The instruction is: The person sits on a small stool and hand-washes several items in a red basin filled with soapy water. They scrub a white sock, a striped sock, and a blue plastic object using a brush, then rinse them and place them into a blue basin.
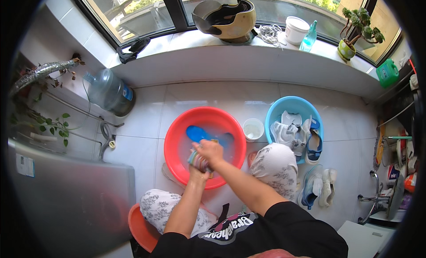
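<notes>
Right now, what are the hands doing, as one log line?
left hand: holding striped item | right hand: against it, grip unclear | red basin: beneath hands, blue item inside | blue basin: shoes inside

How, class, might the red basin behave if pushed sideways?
The red basin would probably feel heavy, since cloudy water lies inside, and that water might slosh. Its broad, round shape suggests sliding rather than tipping.

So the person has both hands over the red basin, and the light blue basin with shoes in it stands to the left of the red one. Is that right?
Not quite: the light blue basin with shoes in it stands to the right of the red basin, as the head view shows. The left hand and right hand are indeed over the red basin.
</notes>
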`<state>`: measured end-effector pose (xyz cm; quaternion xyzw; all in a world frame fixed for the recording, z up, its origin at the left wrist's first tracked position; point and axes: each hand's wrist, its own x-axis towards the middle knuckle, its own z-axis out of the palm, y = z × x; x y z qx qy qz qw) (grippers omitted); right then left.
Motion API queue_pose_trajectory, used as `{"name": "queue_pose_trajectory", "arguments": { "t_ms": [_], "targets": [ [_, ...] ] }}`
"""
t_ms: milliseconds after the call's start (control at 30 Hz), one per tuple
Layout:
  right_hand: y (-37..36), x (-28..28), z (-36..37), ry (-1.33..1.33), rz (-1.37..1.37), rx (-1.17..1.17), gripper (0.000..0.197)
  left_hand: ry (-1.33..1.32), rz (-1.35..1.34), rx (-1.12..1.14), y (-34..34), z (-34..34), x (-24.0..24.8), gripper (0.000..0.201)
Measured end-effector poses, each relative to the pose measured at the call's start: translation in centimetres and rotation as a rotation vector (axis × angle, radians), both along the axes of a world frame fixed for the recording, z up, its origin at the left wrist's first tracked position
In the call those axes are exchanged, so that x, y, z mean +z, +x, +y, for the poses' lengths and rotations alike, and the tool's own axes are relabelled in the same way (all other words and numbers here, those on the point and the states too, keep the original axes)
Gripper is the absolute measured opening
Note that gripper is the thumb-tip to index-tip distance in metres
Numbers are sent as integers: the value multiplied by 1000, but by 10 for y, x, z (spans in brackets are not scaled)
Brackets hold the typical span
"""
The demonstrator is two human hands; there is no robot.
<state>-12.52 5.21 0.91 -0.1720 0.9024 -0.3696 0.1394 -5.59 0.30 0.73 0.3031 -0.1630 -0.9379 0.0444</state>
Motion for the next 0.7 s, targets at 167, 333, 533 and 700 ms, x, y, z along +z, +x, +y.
{"name": "queue_pose_trajectory", "arguments": {
  "t_ms": [167,333,533,700],
  "targets": [
    [43,9,-13,-189,313,178,34,-116,752,-33,17,-34,-74,48],
    [-13,-24,11,67,-68,-25,43,-4,-95,27,3,-5,-37,50],
    [-35,-55,15,-636,-217,-262,39,-485,-194,95,-16,-42,-1,63],
    [-37,-7,24,-710,-295,-123,29,-745,-243,-11,3,-78,26,47]
  ]
}}
